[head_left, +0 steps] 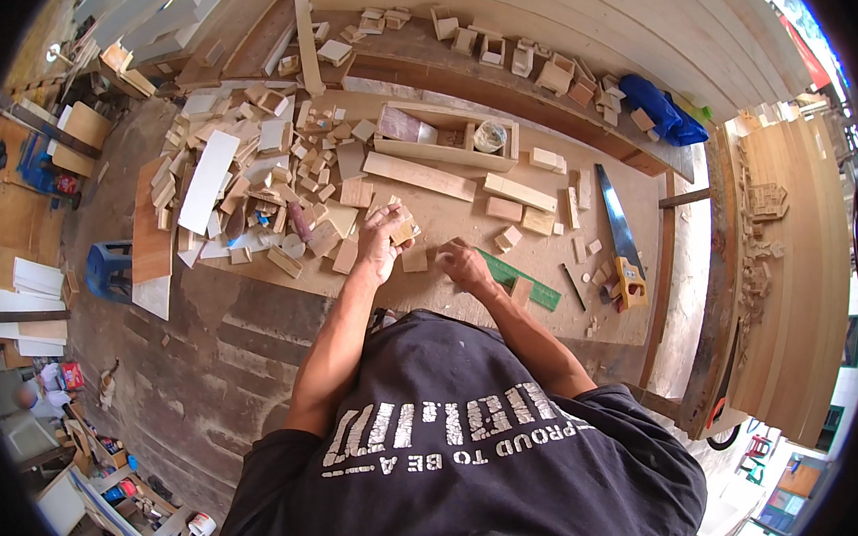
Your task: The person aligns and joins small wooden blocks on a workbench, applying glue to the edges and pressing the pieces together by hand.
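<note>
My left hand (379,241) is raised over the front of the workbench, its fingers closed around a small wooden block piece (406,231). To its right, my right hand (465,265) is curled with the fingertips together; whatever they may hold is too small to make out. A flat square of wood (414,260) lies on the bench between the two hands. Beside the right hand, partly behind the wrist, is a green flat strip (537,288) with a small wood block (520,291) against it. A dark pencil (574,288) lies further right.
Wood offcuts (279,179) heap the bench's left half. A long wooden box (446,136) holding a jar (489,138) stands behind, near a plank (419,176). At right lies a handsaw (619,234). Small wooden boxes (492,51) line a back shelf; a blue stool (109,272) stands left.
</note>
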The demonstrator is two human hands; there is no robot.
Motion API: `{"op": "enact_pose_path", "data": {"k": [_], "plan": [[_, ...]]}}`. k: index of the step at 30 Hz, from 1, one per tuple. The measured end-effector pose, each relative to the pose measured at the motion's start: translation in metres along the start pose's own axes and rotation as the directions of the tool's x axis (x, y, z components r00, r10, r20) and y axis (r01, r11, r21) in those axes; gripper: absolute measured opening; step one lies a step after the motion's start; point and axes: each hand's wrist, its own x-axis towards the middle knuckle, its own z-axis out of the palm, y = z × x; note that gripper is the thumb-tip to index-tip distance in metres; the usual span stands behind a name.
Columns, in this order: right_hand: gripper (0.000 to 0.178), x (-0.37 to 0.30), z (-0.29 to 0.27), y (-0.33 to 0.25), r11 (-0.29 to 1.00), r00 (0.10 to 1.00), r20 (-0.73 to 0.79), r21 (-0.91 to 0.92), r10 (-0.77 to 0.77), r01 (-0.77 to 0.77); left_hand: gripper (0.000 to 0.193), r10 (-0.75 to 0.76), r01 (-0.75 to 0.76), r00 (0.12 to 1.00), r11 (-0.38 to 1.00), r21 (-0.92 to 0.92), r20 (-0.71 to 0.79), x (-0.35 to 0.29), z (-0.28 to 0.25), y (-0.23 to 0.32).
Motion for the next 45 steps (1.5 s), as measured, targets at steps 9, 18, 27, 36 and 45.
{"op": "enact_pose_path", "data": {"k": [9,18,27,36,45], "plan": [[0.024,0.01,-0.067,-0.064,0.789,0.983,-0.075,0.609,0.167,-0.088,0.039,0.109,-0.113,0.993,0.988,0.101,0.042,-0.016,0.017,0.015],[0.026,0.01,-0.092,-0.103,0.363,0.98,-0.143,0.928,0.139,0.083,0.037,0.163,-0.17,0.98,0.984,0.051,0.113,-0.022,0.031,0.023],[0.018,0.008,-0.096,-0.112,0.342,0.966,-0.14,0.938,0.22,0.058,0.037,0.233,-0.241,0.959,0.97,0.031,0.16,-0.034,0.044,0.032],[0.02,0.013,-0.083,-0.117,0.389,0.932,-0.092,0.919,0.351,-0.056,0.039,0.273,-0.294,0.944,0.951,0.097,0.186,-0.037,0.053,0.021],[0.022,0.011,-0.076,-0.124,0.555,0.92,-0.171,0.83,0.353,-0.058,0.044,0.333,-0.356,0.92,0.931,0.083,0.207,-0.034,0.052,0.011]]}}
